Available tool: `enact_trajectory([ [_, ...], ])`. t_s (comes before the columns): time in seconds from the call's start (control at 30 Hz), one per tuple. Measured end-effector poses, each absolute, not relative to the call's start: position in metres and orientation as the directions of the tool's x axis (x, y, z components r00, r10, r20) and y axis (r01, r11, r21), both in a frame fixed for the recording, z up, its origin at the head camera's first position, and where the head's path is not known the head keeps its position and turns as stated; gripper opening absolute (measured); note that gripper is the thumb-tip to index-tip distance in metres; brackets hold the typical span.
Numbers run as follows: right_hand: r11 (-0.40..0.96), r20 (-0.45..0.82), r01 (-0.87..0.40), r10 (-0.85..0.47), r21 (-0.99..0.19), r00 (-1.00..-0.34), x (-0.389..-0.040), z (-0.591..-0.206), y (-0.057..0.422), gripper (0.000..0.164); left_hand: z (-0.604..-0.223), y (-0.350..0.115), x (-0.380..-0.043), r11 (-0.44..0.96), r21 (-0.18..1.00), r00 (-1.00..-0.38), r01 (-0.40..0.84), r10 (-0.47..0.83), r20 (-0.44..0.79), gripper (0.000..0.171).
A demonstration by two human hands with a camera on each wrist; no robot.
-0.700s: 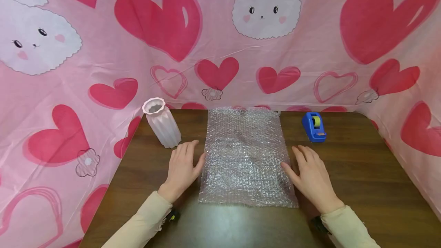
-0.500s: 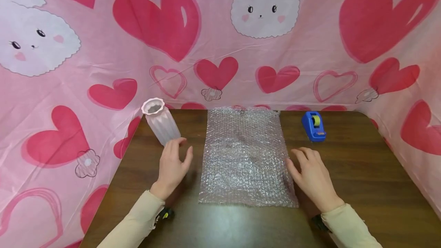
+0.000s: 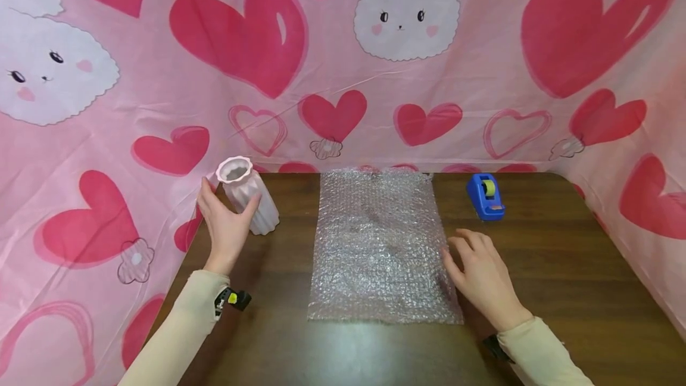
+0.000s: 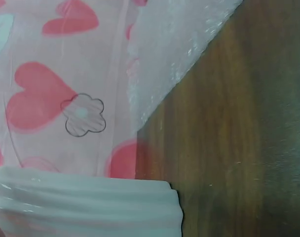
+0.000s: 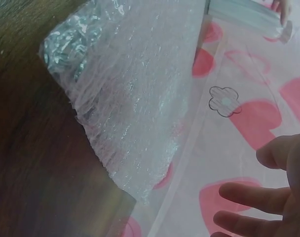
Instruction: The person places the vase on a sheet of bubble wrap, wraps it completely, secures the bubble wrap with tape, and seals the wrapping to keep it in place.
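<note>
The pale vase (image 3: pixel 242 189) stands on the bench (image 3: pixel 546 279) left of centre, its scalloped mouth up and its base on the wood. The left hand (image 3: pixel 225 225) is beside it, thumb across the near side and fingers along the outer left side, so the body sits in the gap between them. Thumb and fingers are spread apart, a shape that seems chosen to suit the vase's round width; whether they touch it, one cannot tell.

The bubble wrap sheet (image 3: pixel 380 243) lies flat across the middle of the frame, probably laid there so that both hands can reach its edges. The right hand (image 3: pixel 482 273) hovers or rests at its right edge, fingers spread and pinching nothing, perhaps kept near to steady the sheet; contact is unclear.

The blue tape dispenser (image 3: pixel 486 198) stands right of the sheet, seemingly set aside yet within the right hand's reach.
</note>
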State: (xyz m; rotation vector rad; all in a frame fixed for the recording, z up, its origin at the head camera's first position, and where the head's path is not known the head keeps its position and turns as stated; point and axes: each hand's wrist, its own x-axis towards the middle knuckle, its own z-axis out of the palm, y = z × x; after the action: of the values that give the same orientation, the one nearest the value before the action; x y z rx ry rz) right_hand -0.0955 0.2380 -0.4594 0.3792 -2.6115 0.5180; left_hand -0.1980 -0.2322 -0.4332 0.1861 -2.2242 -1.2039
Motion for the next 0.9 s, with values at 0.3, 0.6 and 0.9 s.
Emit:
enact_trajectory([
  [0.3, 0.902, 0.443, -0.318, -0.167, -0.291, -0.881, -0.094, -0.457, 0.239, 0.026, -0.435, -0.234, -0.220, 0.528, 0.843, -0.866, 0.102, -0.370, 0.337, 0.098],
  [0.6, 0.907, 0.436, -0.304, -0.158, -0.291, -0.886, -0.092, -0.458, 0.242, 0.026, -0.432, -0.234, -0.223, 0.546, 0.833, -0.843, 0.088, -0.404, 0.354, 0.079],
  [0.9, 0.905, 0.411, -0.298, -0.159, -0.303, -0.898, -0.091, -0.458, 0.241, 0.026, -0.419, -0.221, -0.208, 0.511, 0.850, -0.871, 0.129, -0.352, 0.343, 0.084],
])
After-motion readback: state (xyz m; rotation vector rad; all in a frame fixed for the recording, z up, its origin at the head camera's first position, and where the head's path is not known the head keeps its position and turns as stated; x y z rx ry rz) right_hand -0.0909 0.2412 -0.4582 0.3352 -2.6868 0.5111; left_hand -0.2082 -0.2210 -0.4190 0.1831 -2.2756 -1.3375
